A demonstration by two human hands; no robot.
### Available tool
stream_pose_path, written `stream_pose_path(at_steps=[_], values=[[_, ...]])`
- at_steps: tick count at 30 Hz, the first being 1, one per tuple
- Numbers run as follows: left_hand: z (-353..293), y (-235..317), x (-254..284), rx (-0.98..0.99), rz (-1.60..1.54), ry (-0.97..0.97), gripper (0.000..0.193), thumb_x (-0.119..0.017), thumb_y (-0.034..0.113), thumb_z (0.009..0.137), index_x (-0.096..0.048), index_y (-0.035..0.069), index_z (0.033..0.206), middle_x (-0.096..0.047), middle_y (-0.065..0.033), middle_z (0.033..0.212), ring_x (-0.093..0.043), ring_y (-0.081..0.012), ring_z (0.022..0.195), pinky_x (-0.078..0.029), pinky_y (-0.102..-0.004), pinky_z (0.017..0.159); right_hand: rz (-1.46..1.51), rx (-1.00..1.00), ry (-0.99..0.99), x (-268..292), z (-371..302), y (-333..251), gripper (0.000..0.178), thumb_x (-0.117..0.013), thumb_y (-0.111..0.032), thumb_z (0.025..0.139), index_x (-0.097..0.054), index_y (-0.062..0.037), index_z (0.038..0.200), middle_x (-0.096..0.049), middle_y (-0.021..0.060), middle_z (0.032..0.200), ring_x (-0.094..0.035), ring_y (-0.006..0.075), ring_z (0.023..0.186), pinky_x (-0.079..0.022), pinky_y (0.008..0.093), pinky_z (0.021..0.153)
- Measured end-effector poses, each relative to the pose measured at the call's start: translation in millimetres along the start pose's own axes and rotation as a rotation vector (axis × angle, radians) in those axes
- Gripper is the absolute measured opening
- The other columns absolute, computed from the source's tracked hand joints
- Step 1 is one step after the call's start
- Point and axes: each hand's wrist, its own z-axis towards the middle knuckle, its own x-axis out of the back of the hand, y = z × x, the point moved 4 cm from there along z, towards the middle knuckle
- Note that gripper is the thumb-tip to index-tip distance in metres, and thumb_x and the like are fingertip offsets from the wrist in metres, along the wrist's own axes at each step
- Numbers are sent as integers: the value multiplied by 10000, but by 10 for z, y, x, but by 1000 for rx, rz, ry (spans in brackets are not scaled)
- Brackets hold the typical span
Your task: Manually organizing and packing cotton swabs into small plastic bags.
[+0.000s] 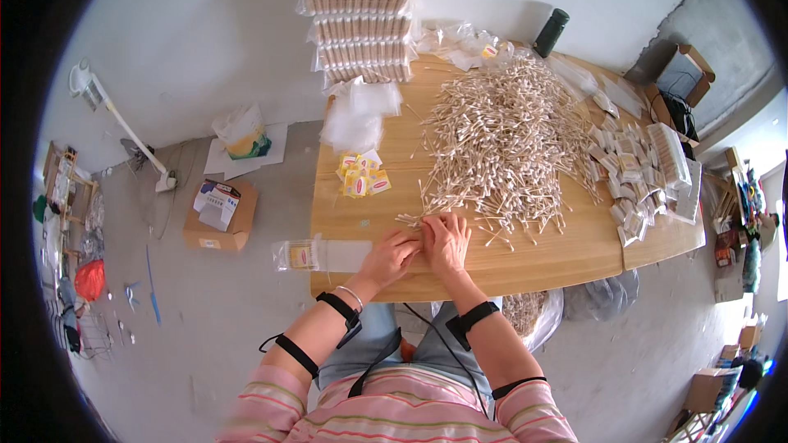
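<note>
My left hand (392,256) and my right hand (446,243) meet near the table's front edge, at the near left border of a big loose heap of cotton swabs (501,139). Both hands have curled fingers closed around a small bunch of cotton swabs (413,225), mostly hidden by the fingers. Left of my left hand lies a clear plastic bag (343,256) with swabs and a yellow label (302,256) at its far left end, which sticks out past the table edge. Several yellow-and-white paper labels (361,175) are scattered beyond it.
Empty clear bags (361,115) lie at the table's back left, beside a tall stack of packed swabs (361,20). A dark green bottle (552,31) stands at the back. Small packs of swabs (628,172) pile up on the right. A cardboard box (222,217) sits on the floor.
</note>
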Motion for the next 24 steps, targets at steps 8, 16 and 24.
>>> stream_pose_path(at_steps=[8, 16, 24], values=[[-3, -2, -11, 45, 50, -8, 166, -647, 82, 789, -666, 93, 954, -633, -40, 945, -585, -254, 910, -487, -361, 834, 47, 169, -69, 302, 35, 306, 157, -661, -86, 796, -678, -91, 952, -550, 74, 981, -516, 291, 931, -415, 418, 810], [40, 34, 19, -43, 83, 60, 93, -672, 88, 796, -673, 76, 888, -637, -44, 886, -591, -248, 838, -496, -363, 756, -43, 202, -93, 335, 142, 175, 337, -703, -105, 743, -641, -91, 1073, -524, 95, 1089, -477, 312, 1031, -405, 439, 857], [135, 148, 109, 87, 183, 92, 253, -660, 189, 817, -619, 91, 1047, -591, -79, 1102, -539, -292, 999, -397, -444, 907, 129, 157, -81, 27, 91, 254, 360, -691, -70, 741, -624, -70, 1094, -520, 106, 1083, -479, 321, 1030, -399, 443, 874]])
